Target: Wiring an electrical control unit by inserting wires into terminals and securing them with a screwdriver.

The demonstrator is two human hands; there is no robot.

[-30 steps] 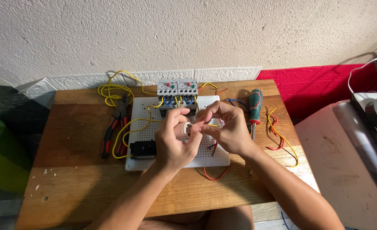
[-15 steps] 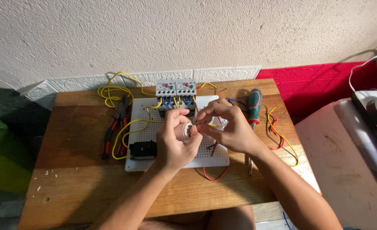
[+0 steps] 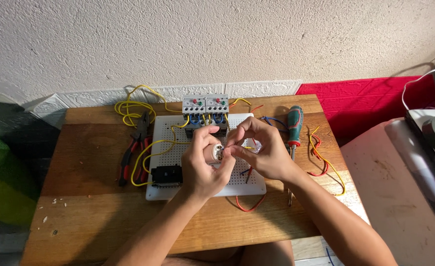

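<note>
Left hand point(image 3: 201, 165) wrapped around a small round silvery part point(image 3: 218, 152), fingers curled on it at frame centre. Right hand point(image 3: 263, 151) pinching at the same part from the right, thumb and forefinger pressed together on its face; what lies between the tips is too small to tell.

Wooden table point(image 3: 94, 207) fills lower centre. White perforated board point(image 3: 249, 184) under the hands. Grey relay blocks point(image 3: 205, 105) at the board's upper edge. Yellow wires point(image 3: 134, 106) coiled upper left. Red-handled pliers point(image 3: 134, 148) left of the board. Green-handled screwdriver point(image 3: 294, 123) right of the hands.
</note>
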